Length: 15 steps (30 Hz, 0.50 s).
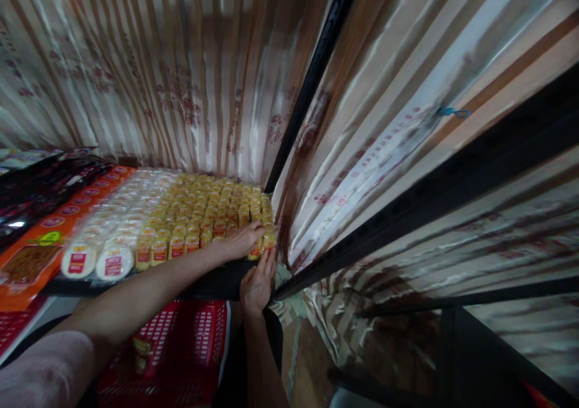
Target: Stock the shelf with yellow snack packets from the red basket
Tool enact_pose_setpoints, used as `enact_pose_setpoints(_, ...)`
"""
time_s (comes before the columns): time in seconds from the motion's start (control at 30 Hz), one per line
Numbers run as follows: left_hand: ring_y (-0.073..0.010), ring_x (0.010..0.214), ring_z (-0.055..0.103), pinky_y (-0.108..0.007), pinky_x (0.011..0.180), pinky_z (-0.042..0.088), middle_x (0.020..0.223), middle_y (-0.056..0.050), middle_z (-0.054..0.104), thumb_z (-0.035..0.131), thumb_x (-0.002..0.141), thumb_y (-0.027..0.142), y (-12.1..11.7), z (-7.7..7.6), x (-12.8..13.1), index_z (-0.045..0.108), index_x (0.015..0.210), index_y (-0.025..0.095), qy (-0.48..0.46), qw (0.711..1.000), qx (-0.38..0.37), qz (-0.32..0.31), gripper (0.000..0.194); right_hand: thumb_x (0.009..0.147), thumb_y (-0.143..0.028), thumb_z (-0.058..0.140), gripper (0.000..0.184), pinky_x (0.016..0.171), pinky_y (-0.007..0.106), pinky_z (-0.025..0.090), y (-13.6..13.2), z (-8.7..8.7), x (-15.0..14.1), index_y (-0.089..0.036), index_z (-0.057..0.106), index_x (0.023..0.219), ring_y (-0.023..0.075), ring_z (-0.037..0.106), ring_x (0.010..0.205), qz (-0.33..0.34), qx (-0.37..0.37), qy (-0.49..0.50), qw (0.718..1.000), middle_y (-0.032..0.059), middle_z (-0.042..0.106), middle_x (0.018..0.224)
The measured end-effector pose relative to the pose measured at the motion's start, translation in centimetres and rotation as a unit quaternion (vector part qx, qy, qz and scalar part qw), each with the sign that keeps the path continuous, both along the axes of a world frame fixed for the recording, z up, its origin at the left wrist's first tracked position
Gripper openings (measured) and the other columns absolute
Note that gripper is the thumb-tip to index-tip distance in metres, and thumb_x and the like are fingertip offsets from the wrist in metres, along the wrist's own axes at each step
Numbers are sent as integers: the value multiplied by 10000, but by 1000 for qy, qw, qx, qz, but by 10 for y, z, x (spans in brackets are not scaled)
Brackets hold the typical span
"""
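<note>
Rows of small yellow snack packets (199, 215) with red labels stand packed on a dark shelf (212, 281). My left hand (244, 241) reaches across from the left, its fingers closed over a packet at the front right corner. Below it, my right hand (257, 284) comes up from underneath with its fingers together against the end packet (269, 238). Parts of the packets there are hidden by my fingers. Round white packaged cakes (114, 259) stand in rows to the left of the yellow ones.
A red plastic basket (194, 341) sits under the shelf edge, with a few yellowish items (142, 350) inside. Orange packages (36, 257) and dark packages (54, 184) lie further left. A black post (312, 82) and pleated printed sheeting (190, 64) bound the shelf behind and right.
</note>
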<state>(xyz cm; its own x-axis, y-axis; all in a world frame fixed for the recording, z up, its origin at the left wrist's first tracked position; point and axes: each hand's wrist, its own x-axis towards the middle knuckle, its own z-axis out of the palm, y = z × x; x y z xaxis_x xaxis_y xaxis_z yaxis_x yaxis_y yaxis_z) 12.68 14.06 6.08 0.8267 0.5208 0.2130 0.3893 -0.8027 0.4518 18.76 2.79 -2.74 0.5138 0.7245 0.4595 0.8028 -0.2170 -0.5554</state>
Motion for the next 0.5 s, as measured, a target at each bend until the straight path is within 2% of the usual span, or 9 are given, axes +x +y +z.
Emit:
enact_pose_setpoints(0.13,-200,1154,478,-335,993,421,1243,-89,457,476,841,100,-3,-7,-2,466,1205,179,-20,999,45,20,372,817,-93,300,588,1057,473,295,0,2,0,-52,297,1404,254,205,1378,4,0,3,1000,186,265,1478)
enact_pose_setpoints(0.27,-245,1189,424,-407,995,401,1231,-92,459,517,861,190,-10,-16,-7,481,1144,188,-15,988,112,105,286,826,-109,305,578,1058,468,295,0,4,0,-44,306,1400,262,214,1372,-1,1,7,1000,189,276,1472)
enact_pose_setpoints(0.37,-240,1025,519,-381,848,473,1083,-98,513,454,905,245,-20,-20,-7,516,1024,167,19,981,102,167,155,833,-122,304,569,1059,455,302,0,3,-1,-32,313,1395,261,227,1365,-3,-3,6,1000,190,284,1468)
enact_pose_setpoints(0.43,-203,907,557,-321,756,492,1006,-78,524,386,934,242,-28,-25,-5,524,966,166,36,981,74,178,160,833,-126,304,575,1054,450,311,0,1,0,-43,304,1402,256,223,1366,-1,-3,5,1000,182,283,1471)
enact_pose_setpoints(0.5,-179,862,566,-290,737,494,983,-61,526,369,941,229,-35,-31,-4,527,953,168,34,982,52,176,170,830,-124,301,580,1048,452,318,0,-1,1,-51,298,1405,254,218,1368,1,-2,2,1000,180,277,1474)
